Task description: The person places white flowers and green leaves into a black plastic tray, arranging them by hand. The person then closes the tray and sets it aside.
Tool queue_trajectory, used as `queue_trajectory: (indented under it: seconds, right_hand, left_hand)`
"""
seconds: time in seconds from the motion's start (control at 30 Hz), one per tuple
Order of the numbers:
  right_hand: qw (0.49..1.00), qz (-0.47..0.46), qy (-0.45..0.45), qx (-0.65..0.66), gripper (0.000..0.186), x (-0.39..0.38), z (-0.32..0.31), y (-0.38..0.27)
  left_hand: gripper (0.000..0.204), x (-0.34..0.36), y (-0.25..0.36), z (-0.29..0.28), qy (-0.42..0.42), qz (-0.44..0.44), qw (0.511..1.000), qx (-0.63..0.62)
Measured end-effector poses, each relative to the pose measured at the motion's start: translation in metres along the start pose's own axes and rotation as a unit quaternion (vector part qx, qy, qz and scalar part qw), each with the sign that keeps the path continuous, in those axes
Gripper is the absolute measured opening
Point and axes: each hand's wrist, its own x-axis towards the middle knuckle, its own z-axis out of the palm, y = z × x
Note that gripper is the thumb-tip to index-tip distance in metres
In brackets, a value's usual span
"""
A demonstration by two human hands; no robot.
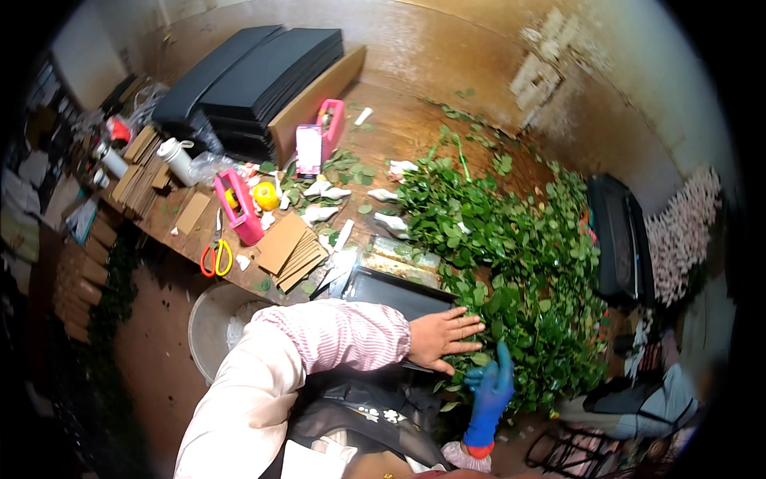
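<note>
My left hand (447, 339), bare below a pink-striped sleeve, lies with its fingers spread at the right end of a black tray (399, 292). Its fingertips reach the edge of a big heap of leafy green stems (519, 239). Just right of it is my right hand (491, 385) in a blue glove, close against the leaves at the heap's near side. Its index finger is stretched out; the other fingers show only in part, and I see nothing held. Several white pointed wrapped pieces (391, 225) lie along the heap's left side.
At the left stand stacked black sheets (271, 72), pink holders (238, 209), a yellow tape roll (265, 195), scissors (216, 254), cardboard pieces (287, 247) and a white bottle (177, 162). A whitish bucket (209, 331) stands below the table edge. A black case (613, 239) borders the heap's right.
</note>
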Motion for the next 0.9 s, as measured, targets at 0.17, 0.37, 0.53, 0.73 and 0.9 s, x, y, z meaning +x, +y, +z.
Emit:
queue_trajectory:
  seconds: [0.17,0.37,0.53,0.73,0.9]
  right_hand:
    - [0.981,-0.161,-0.105,-0.032,0.045,-0.016,0.030,-0.046]
    - [0.947,-0.009,-0.314,0.060,0.051,-0.030,0.093,-0.055]
    - [0.928,0.018,-0.366,0.061,0.051,-0.023,0.115,-0.055]
    - [0.920,0.065,-0.383,0.046,0.045,-0.020,0.123,-0.054]
    - [0.931,0.040,-0.362,0.018,0.042,-0.025,0.127,-0.055]
  left_hand:
    - [0.080,0.006,-0.003,-0.027,-0.035,0.037,0.996,-0.079]
    - [0.027,-0.063,-0.001,-0.126,0.342,-0.108,0.930,-0.076]
    - [0.049,-0.263,-0.079,-0.139,0.511,-0.535,0.643,0.199]
    - [0.063,-0.397,-0.133,-0.145,0.403,-0.773,0.480,0.099]
    - [0.049,-0.421,-0.177,-0.144,0.574,-0.666,0.464,-0.109]
